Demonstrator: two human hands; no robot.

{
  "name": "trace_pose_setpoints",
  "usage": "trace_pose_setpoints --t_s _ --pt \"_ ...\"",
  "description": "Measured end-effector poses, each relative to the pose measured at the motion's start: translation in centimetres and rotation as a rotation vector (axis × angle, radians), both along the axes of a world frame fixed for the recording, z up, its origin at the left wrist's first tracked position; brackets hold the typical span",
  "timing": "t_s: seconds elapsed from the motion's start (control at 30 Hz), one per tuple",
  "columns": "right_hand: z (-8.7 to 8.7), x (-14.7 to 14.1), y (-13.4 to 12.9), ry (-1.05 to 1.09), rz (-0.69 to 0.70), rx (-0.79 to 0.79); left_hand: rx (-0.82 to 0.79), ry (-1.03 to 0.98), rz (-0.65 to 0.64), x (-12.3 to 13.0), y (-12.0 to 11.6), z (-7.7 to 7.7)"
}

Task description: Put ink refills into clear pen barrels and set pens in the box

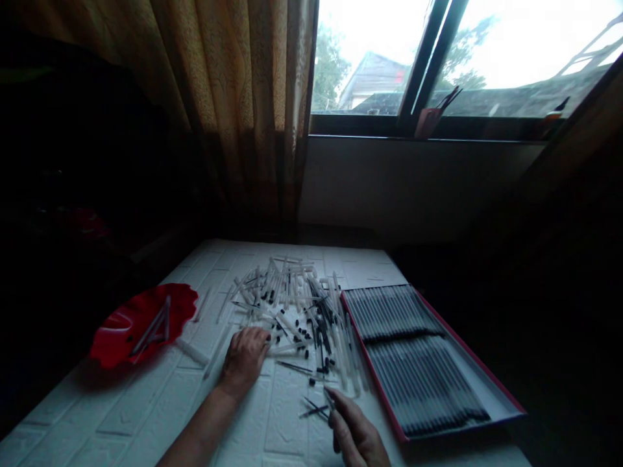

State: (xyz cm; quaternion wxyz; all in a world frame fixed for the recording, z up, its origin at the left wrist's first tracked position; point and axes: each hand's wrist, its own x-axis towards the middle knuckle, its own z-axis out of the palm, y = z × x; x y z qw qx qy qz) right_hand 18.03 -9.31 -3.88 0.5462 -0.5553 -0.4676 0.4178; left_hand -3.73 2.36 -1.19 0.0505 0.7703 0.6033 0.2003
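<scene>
My left hand (pixel 246 357) rests on the table at the near left edge of a heap of pen parts. Its fingers curl down beside a small black cap, and what they pinch, if anything, is hidden. Lower right of it, my right hand (pixel 357 431) holds a slim pen part (pixel 329 398) between thumb and fingers. Thin dark refills (pixel 315 410) lie crossed just left of that hand. The heap has clear pen barrels (pixel 280 285), dark refills (pixel 318 311) and loose black caps (pixel 311 382).
To the right lies a red-edged shallow box (pixel 487 370) with two rows of pens (pixel 418 383). A red wavy-rimmed bowl (pixel 111 324) at the left holds a few clear pieces. The white brick-patterned table (pixel 292 428) stands before a curtain (pixel 233 84) and a window.
</scene>
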Motion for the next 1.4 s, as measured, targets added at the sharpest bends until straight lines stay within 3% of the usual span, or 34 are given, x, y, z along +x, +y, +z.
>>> trace_pose_setpoints --t_s 0.07,0.13,0.23,0.33,0.53,0.67,0.9,1.17,1.3,1.4 --pt "-0.4 -0.1 0.0 -0.043 0.025 -0.033 0.002 -0.062 -0.036 -0.1 -0.7 0.2" --pt "-0.5 0.0 0.0 -0.083 0.071 -0.038 -0.046 -0.259 -0.074 0.0 -1.9 0.4" --pt "-0.1 0.2 0.2 -0.131 0.146 -0.001 -0.253 -0.702 -0.079 0.6 -4.1 0.6" --pt "0.5 0.1 0.4 -0.165 0.184 0.045 -0.452 -1.011 -0.046 1.5 -6.0 0.3" --pt "1.0 -0.4 0.3 -0.203 0.273 0.028 -0.692 -1.479 0.168 3.2 -7.8 0.0" --pt "0.6 -0.7 -0.1 -0.2 0.34 -0.006 -0.781 -1.661 0.306 3.7 -8.4 0.7" --pt "0.1 -0.9 -0.1 -0.278 0.391 -0.006 -0.811 -1.669 0.31 4.0 -8.7 0.6" --pt "2.1 -0.5 0.4 -0.418 0.446 0.01 -0.807 -1.457 0.167 4.1 -9.3 -0.5" --pt "2.6 0.5 0.4 -0.716 0.521 0.022 -0.792 -1.209 0.026 3.6 -9.8 -0.9" --pt "2.3 1.1 0.2 -0.953 0.592 -0.062 -0.722 -0.832 -0.151 2.8 -9.8 -0.6"
